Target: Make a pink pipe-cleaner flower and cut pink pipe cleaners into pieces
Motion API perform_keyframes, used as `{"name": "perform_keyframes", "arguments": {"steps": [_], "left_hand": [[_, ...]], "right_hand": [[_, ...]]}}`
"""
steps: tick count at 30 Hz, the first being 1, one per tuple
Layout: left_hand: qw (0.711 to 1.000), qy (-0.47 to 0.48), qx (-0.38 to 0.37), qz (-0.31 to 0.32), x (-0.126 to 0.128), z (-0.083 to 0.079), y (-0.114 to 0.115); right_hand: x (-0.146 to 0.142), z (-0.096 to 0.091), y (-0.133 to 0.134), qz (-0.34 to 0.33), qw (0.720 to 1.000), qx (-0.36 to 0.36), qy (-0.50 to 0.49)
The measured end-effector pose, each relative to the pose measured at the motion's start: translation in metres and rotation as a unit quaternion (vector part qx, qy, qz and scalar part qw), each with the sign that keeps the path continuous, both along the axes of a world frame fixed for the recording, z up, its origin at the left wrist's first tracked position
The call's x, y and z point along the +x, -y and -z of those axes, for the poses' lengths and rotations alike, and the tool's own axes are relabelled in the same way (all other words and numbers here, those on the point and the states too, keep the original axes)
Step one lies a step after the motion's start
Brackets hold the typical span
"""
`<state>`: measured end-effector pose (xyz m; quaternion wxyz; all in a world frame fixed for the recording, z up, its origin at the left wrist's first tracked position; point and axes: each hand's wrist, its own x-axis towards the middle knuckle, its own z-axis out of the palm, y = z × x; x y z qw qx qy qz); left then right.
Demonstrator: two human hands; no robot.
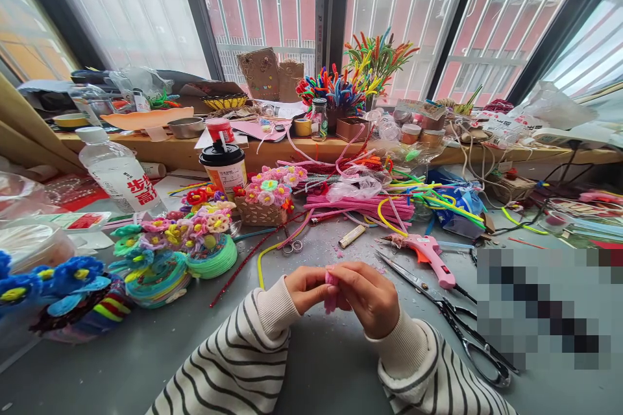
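Note:
Both my hands meet over the grey table, near the middle of the head view. A short, fuzzy pink pipe cleaner piece (pixel 331 295) is pinched between them, bent or folded; the fingers hide part of it. My left hand (pixel 307 288) is closed on its left side with thumb and fingertips. From the other side my right hand (pixel 368 295) grips it, fingers curled over the top. To the right lie large scissors (pixel 440 301) with black handles and a pink glue gun (pixel 428 255). A lighter (pixel 351 236) rests just beyond my hands.
Pink pipe cleaners (pixel 363 207) are heaped behind my hands. Pipe-cleaner flower baskets (pixel 211 256) stand at the left, near a water bottle (pixel 119 172) and a lidded cup (pixel 224 168). Small scissors (pixel 293 246) lie ahead. A cluttered wooden ledge (pixel 272 148) runs below the windows.

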<state>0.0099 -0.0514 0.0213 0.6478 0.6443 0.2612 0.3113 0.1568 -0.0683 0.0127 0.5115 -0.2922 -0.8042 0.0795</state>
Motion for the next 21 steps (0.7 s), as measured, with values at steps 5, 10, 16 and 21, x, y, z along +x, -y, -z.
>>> {"name": "perform_keyframes", "arguments": {"steps": [5, 10, 16, 21], "left_hand": [[0.998, -0.013, 0.058, -0.024, 0.0, 0.004, -0.001], [0.996, -0.037, 0.077, -0.03, 0.001, 0.011, -0.003], [0.845, -0.268, 0.281, -0.368, -0.019, 0.011, -0.03], [0.666, -0.519, 0.328, -0.425, -0.034, 0.008, -0.051]], "right_hand": [[0.001, 0.002, -0.003, -0.015, 1.0, 0.007, -0.001], [0.001, 0.005, -0.004, -0.017, 1.0, 0.013, 0.011], [-0.002, 0.007, -0.006, 0.038, 0.998, -0.04, -0.018], [-0.002, 0.011, -0.009, 0.049, 0.996, -0.068, -0.018]]}}
